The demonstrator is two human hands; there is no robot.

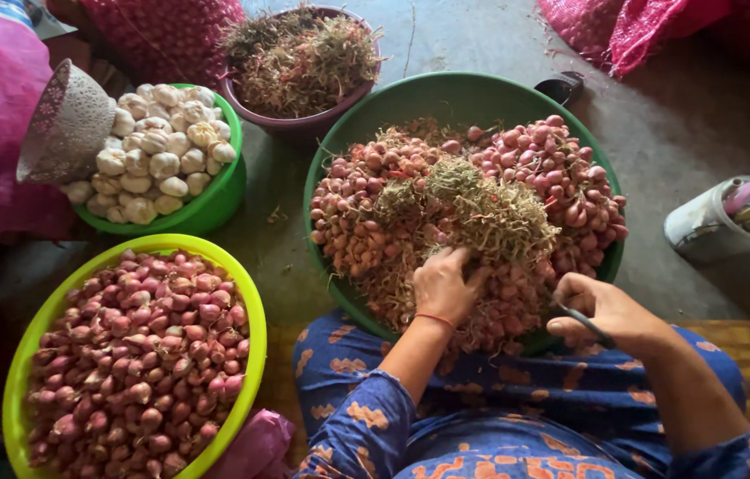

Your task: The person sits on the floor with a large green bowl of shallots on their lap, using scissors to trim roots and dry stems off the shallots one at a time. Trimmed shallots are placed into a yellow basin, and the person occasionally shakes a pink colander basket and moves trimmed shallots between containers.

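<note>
At the far left, a lime-green basin (255, 306) sits on the floor, heaped with trimmed reddish shallots (140, 355). Behind it, a smaller green bowl (215, 206) holds white garlic bulbs (157, 146), and a pale woven cone-shaped basket (69, 124) leans against its left rim. Further back, a dull purple bowl (295, 124) is filled with dry, stringy root and stem trimmings (299, 58).

In the middle stands a large dark-green basin (446, 93), its near rim resting against the person's lap. It is piled with untrimmed shallots (534, 168), and a tangle of dry roots (490, 213) lies on top of the heap. The left hand (444, 284) reaches into the near side of this pile, fingers curled down and closed around a clump of shallots and roots just below the tangle. A thin orange band circles that wrist.

Just to the right, the right hand (601, 310) hovers at the basin's near-right rim, close beside the left hand but apart from it. It is closed in a loose fist around a dark-handled cutting tool (583, 321), whose slim dark shaft shows below the fingers; its tip is hard to make out.

At the far right, a pale plastic container (703, 226) lies on the concrete floor (659, 115).
</note>
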